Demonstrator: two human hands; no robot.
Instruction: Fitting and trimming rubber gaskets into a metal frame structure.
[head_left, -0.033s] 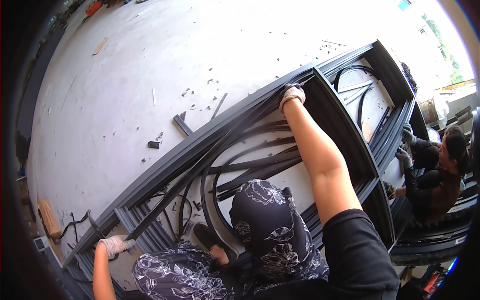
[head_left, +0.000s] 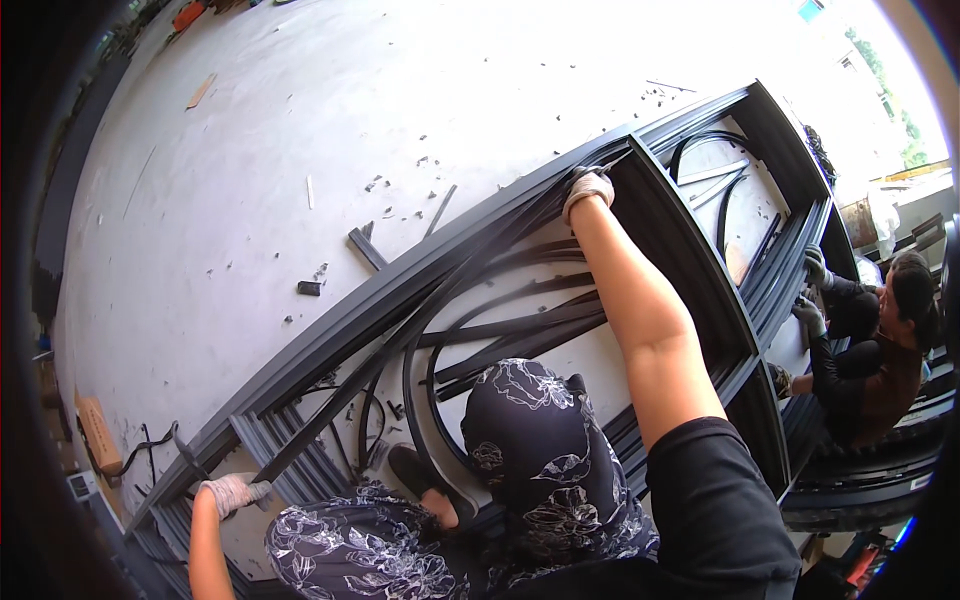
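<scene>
Evidently the dark metal frame (head_left: 480, 240) lay flat on the concrete floor (head_left: 250, 150) so that both of its long rails could be reached from above. The person crouched inside it, knees in patterned trousers (head_left: 540, 470). The gloved right hand (head_left: 587, 186) was stretched far forward and clenched on the top rail where a black rubber strip (head_left: 440, 300) ran along the channel, probably to press or hold it there. The gloved left hand (head_left: 232, 492) gripped the near end of the same frame at the lower left, steadying it. So the frame spanned between the two hands, loose strips coiling in its middle. At the far right a co-worker (head_left: 880, 340) held the opposite rail with gloved hands.
</scene>
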